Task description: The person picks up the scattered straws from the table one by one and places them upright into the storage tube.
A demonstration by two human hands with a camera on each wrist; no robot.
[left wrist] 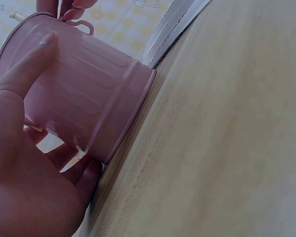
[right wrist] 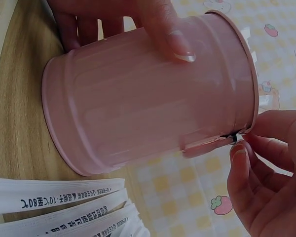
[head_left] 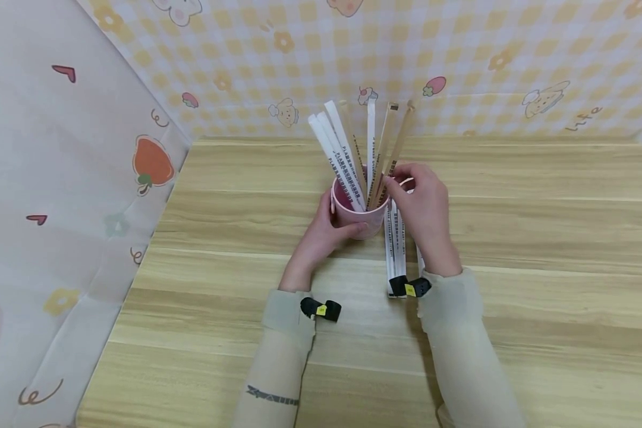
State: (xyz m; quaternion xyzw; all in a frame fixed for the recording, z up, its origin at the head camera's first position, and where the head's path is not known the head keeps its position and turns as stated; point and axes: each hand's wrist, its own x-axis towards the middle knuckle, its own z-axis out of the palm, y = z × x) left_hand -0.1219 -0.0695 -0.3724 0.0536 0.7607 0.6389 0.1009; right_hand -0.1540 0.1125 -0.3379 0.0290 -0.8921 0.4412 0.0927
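Pink and ribbed, the cup (head_left: 371,224) stands upright on the table (head_left: 235,202) in the head view, white straws (head_left: 343,161) and brown straws (head_left: 402,135) leaning inside; the left grip (head_left: 325,230) curls round its side, the right grip (head_left: 427,205) has thumb and fingers drawn together at its rim, and paper-wrapped straws (head_left: 396,249) lie on the table just beside it. Left wrist view: the left thumb (left wrist: 32,66) lies along the cup's wall, fingers wrapped behind. Right wrist view: the right fingertips (right wrist: 240,157) meet at the rim by a handle (right wrist: 204,147); what they pinch I cannot tell.
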